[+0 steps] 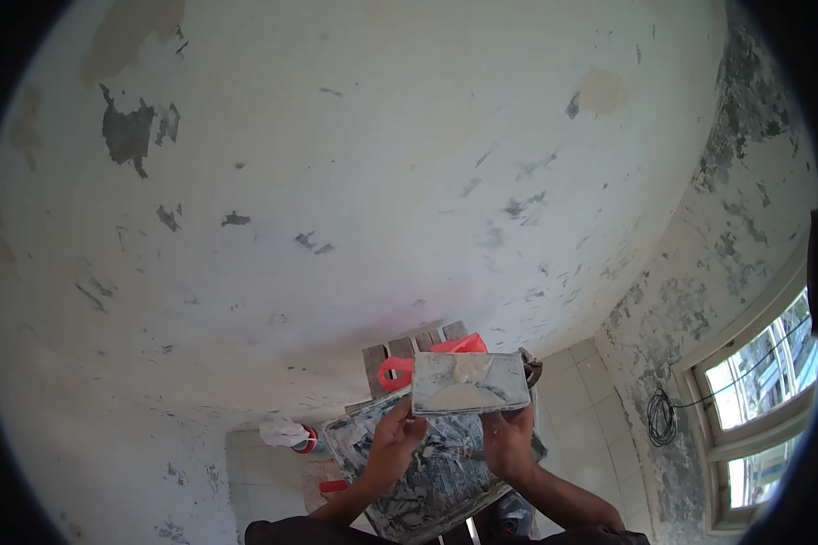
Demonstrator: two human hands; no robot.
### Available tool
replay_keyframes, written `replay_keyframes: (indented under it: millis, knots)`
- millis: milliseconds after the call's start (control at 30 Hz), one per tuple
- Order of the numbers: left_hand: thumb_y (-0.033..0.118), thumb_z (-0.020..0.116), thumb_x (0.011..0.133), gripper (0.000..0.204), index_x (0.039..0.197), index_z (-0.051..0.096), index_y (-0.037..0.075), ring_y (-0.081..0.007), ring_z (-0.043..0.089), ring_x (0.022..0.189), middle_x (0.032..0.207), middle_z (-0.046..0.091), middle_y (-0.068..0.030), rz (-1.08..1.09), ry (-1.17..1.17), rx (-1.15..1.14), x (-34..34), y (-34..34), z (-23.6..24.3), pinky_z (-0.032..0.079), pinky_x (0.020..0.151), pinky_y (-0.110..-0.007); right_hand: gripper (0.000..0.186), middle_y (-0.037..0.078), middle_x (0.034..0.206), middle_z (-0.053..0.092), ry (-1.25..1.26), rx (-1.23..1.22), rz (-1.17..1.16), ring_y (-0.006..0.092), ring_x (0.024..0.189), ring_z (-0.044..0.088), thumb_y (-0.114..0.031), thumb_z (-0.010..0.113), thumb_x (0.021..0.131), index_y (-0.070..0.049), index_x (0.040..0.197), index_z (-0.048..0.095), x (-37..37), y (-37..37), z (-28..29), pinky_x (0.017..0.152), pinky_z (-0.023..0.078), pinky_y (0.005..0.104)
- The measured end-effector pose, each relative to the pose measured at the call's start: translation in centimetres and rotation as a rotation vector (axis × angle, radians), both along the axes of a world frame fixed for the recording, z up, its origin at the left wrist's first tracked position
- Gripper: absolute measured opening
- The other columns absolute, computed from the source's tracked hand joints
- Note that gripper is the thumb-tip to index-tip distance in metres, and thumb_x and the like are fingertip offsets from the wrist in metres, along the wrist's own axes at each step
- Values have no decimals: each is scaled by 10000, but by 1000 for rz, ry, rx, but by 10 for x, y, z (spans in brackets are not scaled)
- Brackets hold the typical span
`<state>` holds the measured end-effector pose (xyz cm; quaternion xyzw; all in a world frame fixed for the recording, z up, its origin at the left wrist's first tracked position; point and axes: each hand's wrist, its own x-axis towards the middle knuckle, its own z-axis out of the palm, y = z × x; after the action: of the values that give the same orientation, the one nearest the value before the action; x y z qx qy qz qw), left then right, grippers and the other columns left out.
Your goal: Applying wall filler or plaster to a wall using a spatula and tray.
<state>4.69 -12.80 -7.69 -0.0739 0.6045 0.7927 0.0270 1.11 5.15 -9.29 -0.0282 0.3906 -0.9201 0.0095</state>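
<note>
My left hand (393, 447) holds the lower left corner of a flat rectangular plastering trowel (450, 381), which has pale putty on its smeared face. My right hand (507, 440) grips it from beneath at the right, its fingers mostly hidden. A dark object (532, 366) sits at the trowel's right end, too unclear to name. Below both hands is a large putty-smeared tray (373, 504). A red plastic object (393, 372) with a loop shows behind the trowel, over a slatted wooden platform (374, 371).
A patched white wall (364, 163) rises ahead. At right are a flaking wall, a window (747, 372) and a coiled black cable (663, 418). A container with a white bag (282, 431) stands left on the tiled floor (580, 381); a red-handled item (334, 487) lies nearer.
</note>
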Motion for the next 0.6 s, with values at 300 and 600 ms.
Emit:
replay_keyframes:
  millis: [300, 600]
  knots:
    - [51, 523, 971, 113, 1061, 587, 26, -96, 529, 618, 728, 545, -13, 454, 189, -678, -2, -109, -6, 440, 656, -264, 307, 138, 1232, 619, 69, 0, -99, 259, 1115, 614, -18, 525, 958, 14, 1263, 513, -94, 83, 24, 971, 488, 416]
    - [132, 552, 970, 198, 1135, 556, 23, -166, 577, 922, 982, 599, -73, 554, 167, -740, 29, -166, -95, 457, 791, -322, 339, 132, 1243, 597, 165, 27, -271, 237, 1120, 610, -31, 453, 986, -3, 1323, 465, -194, 153, 49, 943, 519, 417]
